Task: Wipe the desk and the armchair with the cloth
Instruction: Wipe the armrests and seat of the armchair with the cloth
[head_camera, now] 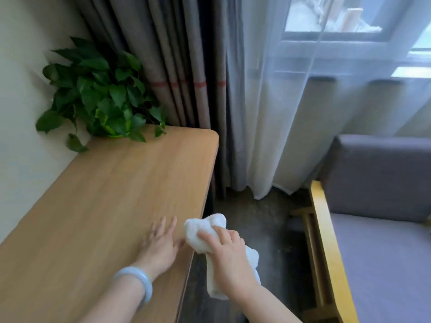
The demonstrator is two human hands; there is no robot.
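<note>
A light wooden desk [112, 194] runs along the left wall. My left hand [161, 245] lies flat on it near its right edge, fingers spread, a pale bangle on the wrist. My right hand [229, 257] is closed around a bunched white cloth [203, 229], held just past the desk's right edge above the floor; part of the cloth hangs down behind the hand. The armchair [382, 229], with grey cushions and a yellow wooden armrest, stands at the right, apart from both hands.
A leafy green potted plant [102, 94] sits at the desk's far left corner against the wall. Grey curtains [177, 66] and a sheer white curtain [279, 113] hang behind the desk. A strip of dark floor [258, 227] separates desk and armchair.
</note>
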